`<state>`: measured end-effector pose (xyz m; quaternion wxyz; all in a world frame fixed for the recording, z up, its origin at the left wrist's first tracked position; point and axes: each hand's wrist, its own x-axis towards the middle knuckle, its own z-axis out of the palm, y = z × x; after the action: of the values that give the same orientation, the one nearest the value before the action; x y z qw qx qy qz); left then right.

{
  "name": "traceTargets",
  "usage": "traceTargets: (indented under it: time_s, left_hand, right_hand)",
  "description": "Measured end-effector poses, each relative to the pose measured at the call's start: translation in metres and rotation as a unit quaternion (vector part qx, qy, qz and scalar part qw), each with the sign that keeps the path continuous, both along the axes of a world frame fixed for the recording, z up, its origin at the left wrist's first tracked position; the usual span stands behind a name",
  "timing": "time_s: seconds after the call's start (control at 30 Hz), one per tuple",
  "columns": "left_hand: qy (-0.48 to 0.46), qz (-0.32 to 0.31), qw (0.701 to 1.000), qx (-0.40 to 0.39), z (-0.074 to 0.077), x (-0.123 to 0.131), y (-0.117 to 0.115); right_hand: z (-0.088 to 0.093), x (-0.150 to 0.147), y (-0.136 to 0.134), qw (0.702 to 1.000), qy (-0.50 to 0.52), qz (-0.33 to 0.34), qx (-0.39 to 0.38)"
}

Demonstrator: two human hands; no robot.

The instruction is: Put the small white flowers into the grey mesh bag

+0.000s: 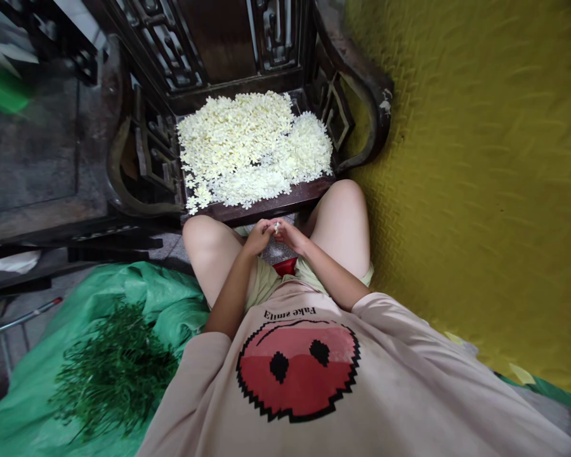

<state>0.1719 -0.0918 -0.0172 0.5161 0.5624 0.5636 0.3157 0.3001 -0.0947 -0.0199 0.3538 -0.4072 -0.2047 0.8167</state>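
Note:
My left hand (pixel 259 237) and my right hand (pixel 290 235) meet between my knees, fingertips close together. A small white flower (pixel 276 226) shows at the fingertips of my right hand, which is closed on it. The fingers of my left hand are pinched right beside the flower; what they hold, if anything, is too small to make out. Just beyond my hands, a broad heap of white and cream flowers (pixel 238 136) covers most of the seat of a dark carved wooden chair (pixel 276 206).
On the left, a bunch of green stems (pixel 118 368) lies on a green plastic sheet (pixel 95 292). A yellow textured surface (pixel 480 190) rises along the right. Another dark wooden seat (pixel 33 152) stands at the upper left, with a blurred bright green object (pixel 7 92) above it.

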Motion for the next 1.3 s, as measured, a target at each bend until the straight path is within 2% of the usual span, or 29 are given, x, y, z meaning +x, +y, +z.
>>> traceTargets:
  time_s: [0.1, 0.23, 0.37, 0.5, 0.67, 0.9, 1.0, 1.1, 1.17, 1.3]
  left_hand:
    - [0.013, 0.017, 1.000, 0.009, 0.001, 0.001, 0.000]
    - [-0.014, 0.029, 0.999, -0.008, -0.001, 0.001, 0.001]
    - [-0.106, 0.034, 0.992, -0.059, -0.005, 0.003, 0.000]
    - [-0.227, 0.032, 0.969, -0.090, -0.006, 0.006, -0.004]
    - [-0.291, 0.051, 0.948, -0.120, -0.003, 0.007, -0.006]
    - [-0.269, 0.083, 0.942, -0.184, -0.005, 0.005, -0.004]
    - [-0.267, 0.135, 0.936, -0.185, -0.008, 0.003, -0.002]
    - [-0.248, 0.229, 0.931, -0.143, -0.011, -0.002, 0.003]
    - [-0.197, 0.260, 0.940, -0.103, -0.013, -0.005, 0.005]
    - [-0.042, 0.206, 0.978, -0.002, -0.015, -0.002, 0.002]
  right_hand:
    - [0.002, 0.000, 0.000, 1.000, 0.002, 0.005, 0.006]
    - [0.006, 0.001, 0.000, 1.000, 0.017, -0.003, 0.002]
    - [0.010, 0.002, 0.000, 0.999, 0.037, -0.008, 0.003]
    - [0.009, 0.003, 0.000, 0.997, 0.072, -0.008, 0.010]
    - [0.006, 0.006, -0.001, 0.995, 0.098, -0.002, 0.020]
    - [0.010, 0.006, 0.000, 0.997, 0.060, -0.020, 0.034]
    - [0.008, 0.005, 0.000, 0.998, 0.046, -0.014, 0.036]
    - [0.003, 0.007, 0.000, 0.997, 0.063, 0.009, 0.048]
    - [0.000, 0.009, 0.000, 0.996, 0.078, 0.015, 0.050]
    - [0.000, 0.010, 0.001, 0.998, 0.064, 0.009, 0.011]
